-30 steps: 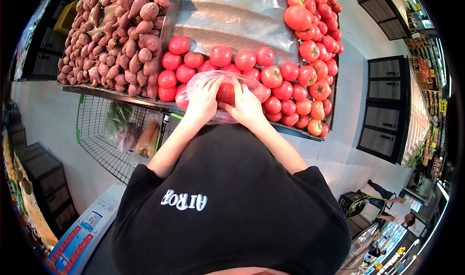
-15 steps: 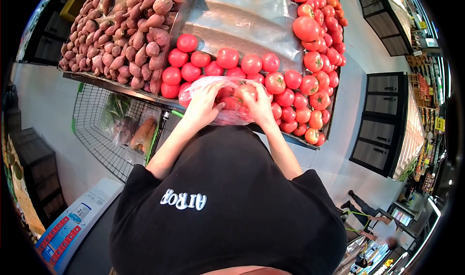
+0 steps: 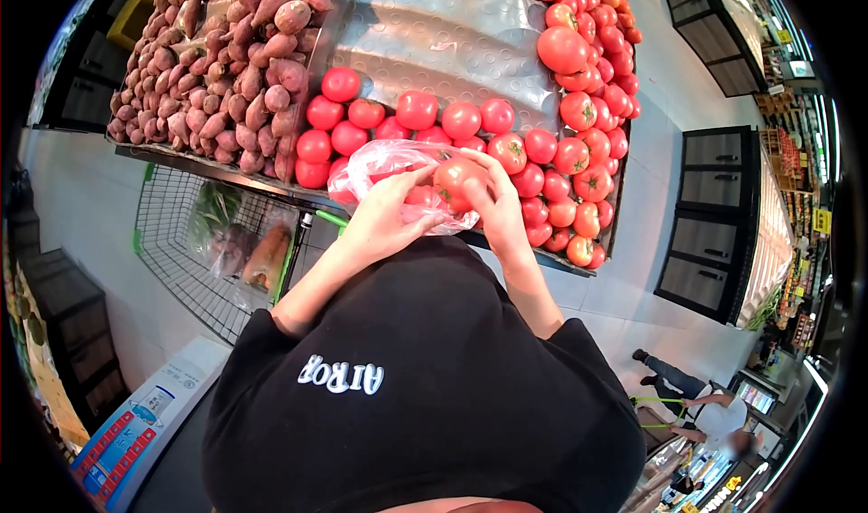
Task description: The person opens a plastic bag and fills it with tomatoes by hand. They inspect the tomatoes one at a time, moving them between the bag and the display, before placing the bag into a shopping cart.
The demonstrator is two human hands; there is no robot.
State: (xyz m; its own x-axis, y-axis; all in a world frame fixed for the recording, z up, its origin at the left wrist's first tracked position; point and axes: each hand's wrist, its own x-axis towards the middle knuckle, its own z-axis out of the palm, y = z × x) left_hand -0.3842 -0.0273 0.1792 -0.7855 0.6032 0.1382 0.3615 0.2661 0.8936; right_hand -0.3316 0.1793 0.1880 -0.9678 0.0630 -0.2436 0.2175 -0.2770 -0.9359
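Fingers closed at the edge of a clear plastic bag [image 3: 369,159], my left hand [image 3: 387,216] keeps it in front of my body, at the near edge of the tomato display. Red tomatoes show through the film. My right hand [image 3: 499,204] has its fingers wrapped round a tomato [image 3: 454,183] over the bag's mouth, near my left fingertips. The lower side of the bag is hidden behind my hands. Loose tomatoes [image 3: 417,110] lie just beyond the bag, and more line the right side of the display [image 3: 452,34].
Sweet potatoes [image 3: 208,88] are heaped to the left of the tomatoes. A wire shopping cart [image 3: 172,233] with bagged vegetables stands at my left. Lower left is a printed white and blue box [image 3: 117,441]. A person [image 3: 719,418] with a cart is far off at the lower right.
The tomato in my right hand is now lifted and more exposed above the bag. My left hand has turned a little, and the distant person has shifted slightly.
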